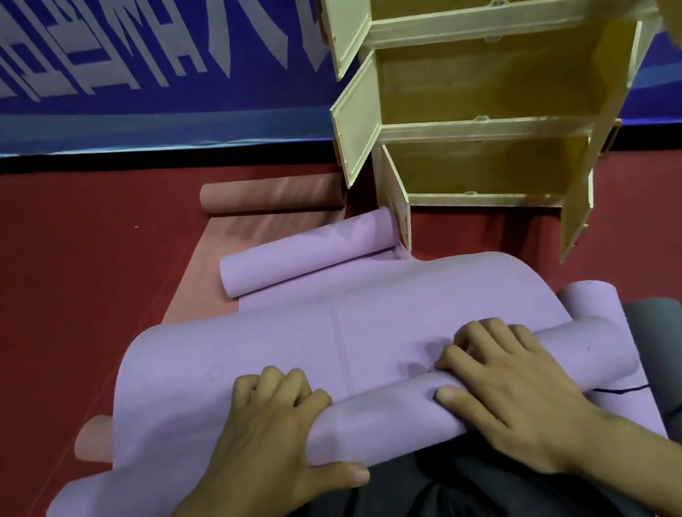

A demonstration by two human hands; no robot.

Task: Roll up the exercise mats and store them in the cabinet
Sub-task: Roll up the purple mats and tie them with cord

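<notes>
A purple exercise mat (pixel 343 335) lies in front of me on the red floor, its near end curled into a tight roll. My left hand (pixel 265 431) grips the left part of that roll, fingers over the top and thumb underneath. My right hand (pixel 507 384) presses on the right part of the roll, fingers spread over it. The mat's far end is curled into a second roll (pixel 306 253) beside the cabinet's base. The wooden cabinet (pixel 487 118) stands at the upper right, its doors open and its shelves bare.
A pink mat (pixel 269 195) lies partly rolled beyond the purple one, against the cabinet's left side. A grey rolled mat (pixel 678 372) lies at my right. Another purple roll end (pixel 587 297) shows under the mat. A blue banner (pixel 88 52) lines the wall. Open cabinet doors (pixel 357 127) jut out.
</notes>
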